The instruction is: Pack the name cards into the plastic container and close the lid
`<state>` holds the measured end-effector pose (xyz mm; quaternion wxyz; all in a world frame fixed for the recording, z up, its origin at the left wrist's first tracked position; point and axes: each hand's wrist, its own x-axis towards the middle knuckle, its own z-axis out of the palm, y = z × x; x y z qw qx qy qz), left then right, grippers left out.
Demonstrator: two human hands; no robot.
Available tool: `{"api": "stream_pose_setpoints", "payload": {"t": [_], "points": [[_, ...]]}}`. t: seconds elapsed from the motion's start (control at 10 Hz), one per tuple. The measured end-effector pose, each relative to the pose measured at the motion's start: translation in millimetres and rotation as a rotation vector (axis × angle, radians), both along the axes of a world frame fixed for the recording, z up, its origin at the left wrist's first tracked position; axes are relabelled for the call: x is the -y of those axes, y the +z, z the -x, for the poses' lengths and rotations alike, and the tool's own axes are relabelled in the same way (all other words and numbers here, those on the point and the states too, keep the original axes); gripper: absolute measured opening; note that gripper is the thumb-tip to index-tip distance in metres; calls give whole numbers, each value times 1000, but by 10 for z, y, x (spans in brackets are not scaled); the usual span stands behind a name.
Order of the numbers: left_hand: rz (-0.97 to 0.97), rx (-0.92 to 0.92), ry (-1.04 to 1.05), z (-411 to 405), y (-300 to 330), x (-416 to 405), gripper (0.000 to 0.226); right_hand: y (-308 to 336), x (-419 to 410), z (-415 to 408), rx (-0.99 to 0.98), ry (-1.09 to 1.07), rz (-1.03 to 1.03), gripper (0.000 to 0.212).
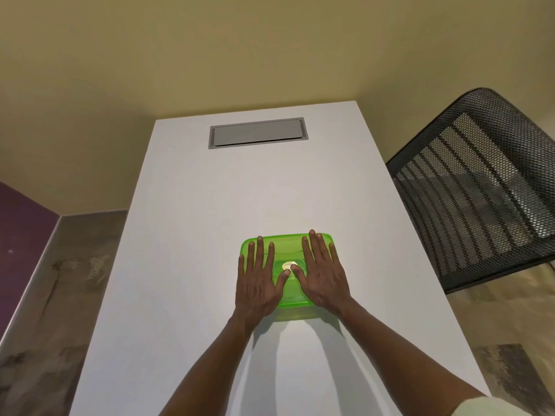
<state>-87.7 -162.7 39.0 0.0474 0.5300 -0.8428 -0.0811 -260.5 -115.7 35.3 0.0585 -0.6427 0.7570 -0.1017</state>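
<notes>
Left hand [257,283] & right hand [322,276] both spread flat, pressing green lid [288,244] onto the plastic container [289,314] near tabletop [210,220] front edge. Cards not visible. Risk: uneven push, so a far corner prob stays unlatched, or the box skids.

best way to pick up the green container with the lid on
Probably by the two short ends, one hand from each side. The container lies flat and wide on the table, and both the left hand and the right hand lie flat on its lid, beside those ends.
</notes>
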Motion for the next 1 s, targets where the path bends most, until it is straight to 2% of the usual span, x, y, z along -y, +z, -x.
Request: {"api": "stream_pose_setpoints", "payload": {"t": [0.3, 0.5, 0.7, 1.0], "points": [[-87, -38, -31, -17, 77, 39, 81, 53, 17, -1, 41, 0, -40, 78], [-57, -121, -39, -26, 239, 114, 84, 227, 37, 47, 9, 2, 17, 77], [75, -97, -71, -13, 658, 250, 78, 652, 155, 111, -57, 3, 125, 72], [241, -180, -65, 5, 1596, 533, 74, 1604, 380, 172, -75, 11, 329, 72]]}}
